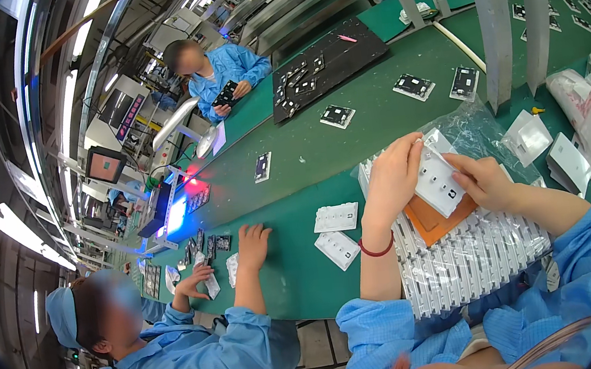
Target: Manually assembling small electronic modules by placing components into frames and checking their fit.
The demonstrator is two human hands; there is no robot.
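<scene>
The left hand (392, 176) and the right hand (484, 180) together grasp one white plastic switch panel (437, 180), held tilted above an orange-brown backing card (434, 220). The left fingers wrap the panel's far-left edge; the right fingers pinch its near-right edge. Neither hand is released.

Directly beneath lies a stacked row of white panels (467, 259), standing on edge and spanning the near right of the green tabletop (299, 276). A crumpled clear plastic bag (477, 129) lies just beyond the hands.

Two further white panels (336, 218) lie flat on the tabletop to the left of the left forearm, apart from each other. More white plates (526, 138) rest to the right, beside filled plastic bags (581, 109).

Handling judgement: the panel appears light, rigid and thin, with a smooth face that is likely to be slippery and to mark easily. Take hold at opposite edges, as now, and keep the fingers off the face and the cut-outs. It may crack if flexed.

On the far side, dark circuit modules (412, 86) lie on the tabletop near a black tray (339, 61). A co-worker in a blue smock (206, 358) sits at the left, one hand (252, 240) flat on the tabletop.
</scene>
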